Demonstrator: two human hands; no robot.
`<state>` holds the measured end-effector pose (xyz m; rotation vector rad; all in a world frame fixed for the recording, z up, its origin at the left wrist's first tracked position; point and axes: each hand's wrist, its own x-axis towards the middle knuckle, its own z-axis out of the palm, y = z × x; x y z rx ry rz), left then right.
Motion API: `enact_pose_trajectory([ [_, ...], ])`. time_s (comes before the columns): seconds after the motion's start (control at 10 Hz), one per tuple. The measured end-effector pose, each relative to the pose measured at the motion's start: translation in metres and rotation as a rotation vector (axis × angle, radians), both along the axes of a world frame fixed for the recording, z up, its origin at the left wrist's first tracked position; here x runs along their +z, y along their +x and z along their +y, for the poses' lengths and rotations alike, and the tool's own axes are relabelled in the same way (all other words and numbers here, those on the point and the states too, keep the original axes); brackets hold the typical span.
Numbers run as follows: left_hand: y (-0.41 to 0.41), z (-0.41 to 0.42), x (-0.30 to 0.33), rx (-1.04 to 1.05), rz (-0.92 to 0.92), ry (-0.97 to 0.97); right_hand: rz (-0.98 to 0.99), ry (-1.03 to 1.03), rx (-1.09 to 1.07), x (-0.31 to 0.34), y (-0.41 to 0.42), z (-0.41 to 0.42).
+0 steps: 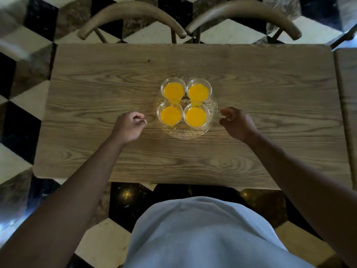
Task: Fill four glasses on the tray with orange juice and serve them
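Note:
Several clear glasses of orange juice stand in a tight square on a clear glass tray (pixel 212 110) in the middle of a wooden table (pixel 96 93): far left glass (pixel 173 91), far right glass (pixel 198 92), near left glass (pixel 170 115), near right glass (pixel 195 117). My left hand (pixel 128 125) hovers just left of the tray, fingers loosely curled, holding nothing. My right hand (pixel 236 122) hovers just right of the tray, fingers also loosely curled and empty. Neither hand touches the tray.
Two wooden chairs stand at the table's far edge, one chair back (pixel 131 14) on the left and another chair back (pixel 245 12) on the right. A second table edge (pixel 347 93) adjoins at the right. The floor is black-and-white checkered.

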<state>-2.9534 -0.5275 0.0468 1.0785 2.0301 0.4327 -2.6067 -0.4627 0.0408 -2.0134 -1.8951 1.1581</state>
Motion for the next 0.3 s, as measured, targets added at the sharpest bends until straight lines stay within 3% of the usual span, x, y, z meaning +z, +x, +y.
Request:
enact_pose_trajectory([
  [0.3,-0.008,-0.038,-0.012,-0.221,-0.011,-0.093,0.008,0.005,0.010,0.007,-0.016,-0.053],
])
